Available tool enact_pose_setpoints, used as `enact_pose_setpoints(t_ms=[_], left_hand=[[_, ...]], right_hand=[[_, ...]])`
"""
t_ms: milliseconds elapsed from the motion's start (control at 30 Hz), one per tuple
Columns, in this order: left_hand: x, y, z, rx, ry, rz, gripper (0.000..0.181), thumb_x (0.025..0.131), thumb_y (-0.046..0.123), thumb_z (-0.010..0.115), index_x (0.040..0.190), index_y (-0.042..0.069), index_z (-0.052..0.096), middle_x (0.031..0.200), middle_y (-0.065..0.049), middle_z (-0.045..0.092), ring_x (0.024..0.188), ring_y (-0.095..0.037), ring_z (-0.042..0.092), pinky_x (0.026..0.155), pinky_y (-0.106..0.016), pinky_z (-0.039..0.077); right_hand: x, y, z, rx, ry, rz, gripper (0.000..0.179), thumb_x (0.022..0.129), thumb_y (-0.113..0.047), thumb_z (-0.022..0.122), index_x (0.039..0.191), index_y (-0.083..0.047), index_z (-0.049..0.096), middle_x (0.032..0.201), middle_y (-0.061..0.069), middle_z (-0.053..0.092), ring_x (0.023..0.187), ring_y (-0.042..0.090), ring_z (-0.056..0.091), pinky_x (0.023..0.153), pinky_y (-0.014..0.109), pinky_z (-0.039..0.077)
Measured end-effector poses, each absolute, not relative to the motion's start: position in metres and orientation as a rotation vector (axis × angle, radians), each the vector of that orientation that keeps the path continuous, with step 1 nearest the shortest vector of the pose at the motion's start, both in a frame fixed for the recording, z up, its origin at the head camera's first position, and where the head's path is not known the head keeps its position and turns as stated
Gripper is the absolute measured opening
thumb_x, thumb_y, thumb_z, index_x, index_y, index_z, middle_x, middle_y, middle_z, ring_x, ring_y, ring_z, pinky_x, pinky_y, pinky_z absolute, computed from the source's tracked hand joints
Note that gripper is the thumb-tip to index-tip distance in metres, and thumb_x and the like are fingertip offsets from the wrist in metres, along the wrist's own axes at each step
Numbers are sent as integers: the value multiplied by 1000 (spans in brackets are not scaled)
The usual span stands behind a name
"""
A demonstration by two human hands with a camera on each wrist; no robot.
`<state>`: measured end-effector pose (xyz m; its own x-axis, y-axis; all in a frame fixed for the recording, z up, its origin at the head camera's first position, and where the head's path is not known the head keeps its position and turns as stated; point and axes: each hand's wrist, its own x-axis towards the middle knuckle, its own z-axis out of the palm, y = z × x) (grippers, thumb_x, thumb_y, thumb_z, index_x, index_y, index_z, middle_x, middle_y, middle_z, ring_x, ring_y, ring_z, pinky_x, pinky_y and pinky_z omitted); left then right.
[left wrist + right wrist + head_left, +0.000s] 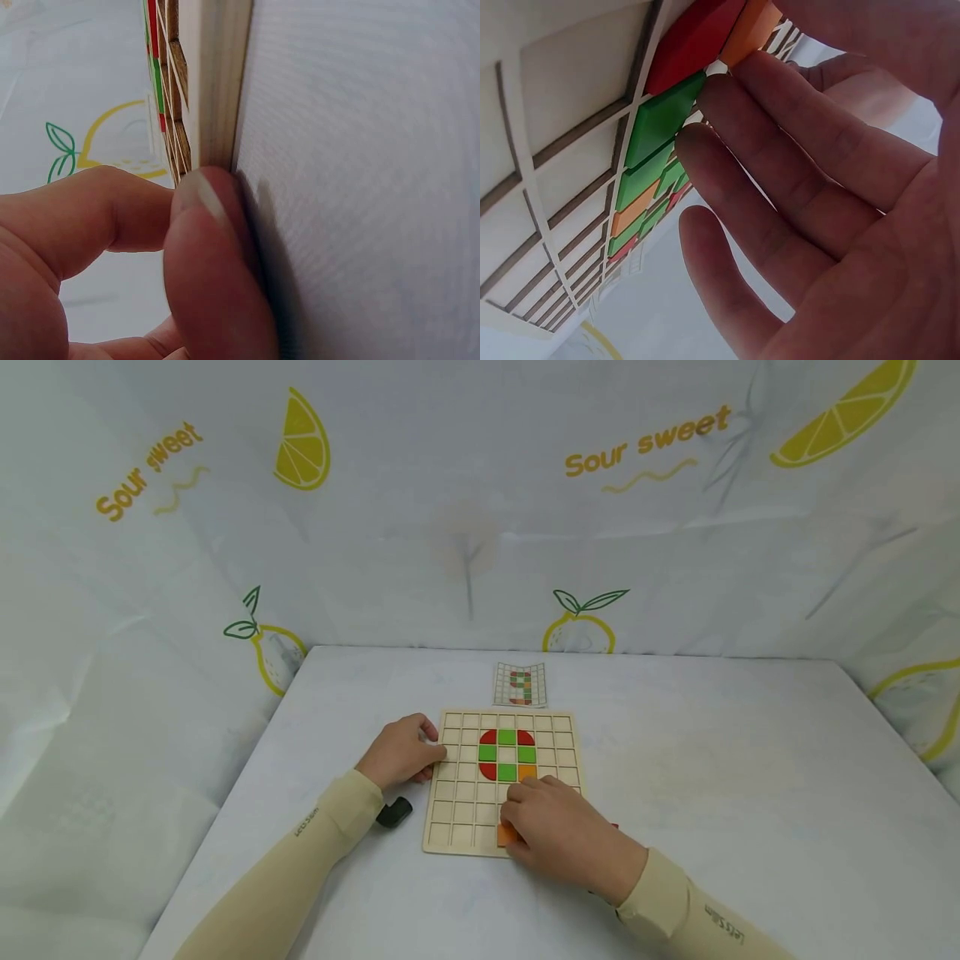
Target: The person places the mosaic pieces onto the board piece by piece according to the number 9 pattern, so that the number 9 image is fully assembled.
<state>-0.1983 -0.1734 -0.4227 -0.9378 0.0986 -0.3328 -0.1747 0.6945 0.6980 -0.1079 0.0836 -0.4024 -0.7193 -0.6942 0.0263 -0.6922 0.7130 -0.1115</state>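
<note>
A wooden grid board (465, 791) lies on the table. Red, green and orange tiles form a ring in its upper part. At the board's left edge is my left hand (401, 750); thumb and a finger pinch that edge in the left wrist view. My right hand (573, 835) reaches over the lower right of the board, its thumb and index finger at an orange tile (506, 835) in the bottom row. In the right wrist view, a red tile (694, 45) with a curved edge sits beside the orange tile, next to a column of green tiles (660, 124).
A pattern card (520, 685) with a similar coloured figure stands behind the board. Near my left wrist lies a small black object (395, 812). Something red (615, 826) shows behind my right wrist, mostly hidden. A white printed cloth (480, 510) hangs behind the table.
</note>
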Motion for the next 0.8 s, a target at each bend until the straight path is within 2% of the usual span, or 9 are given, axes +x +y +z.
enact_pose_setpoints(t_ms=[333,800], left_hand=[[-200,-174,-425,-59,2570,1094,23,98,19,72,115,8,63,74,-8,73,62,-16,70,61,-26,58],[-201,-174,-425,-61,2567,1084,23,98,21,73,115,8,63,73,-7,73,61,-17,70,61,-26,57]], right_hand=[[-108,83,-402,-1169,2890,-176,11,89,-21,83,85,-18,73,78,-11,54,80,11,50,92,38,55],[-109,83,-401,-1160,2882,-179,12,87,-22,84,85,-18,73,78,-11,55,80,11,50,91,38,55]])
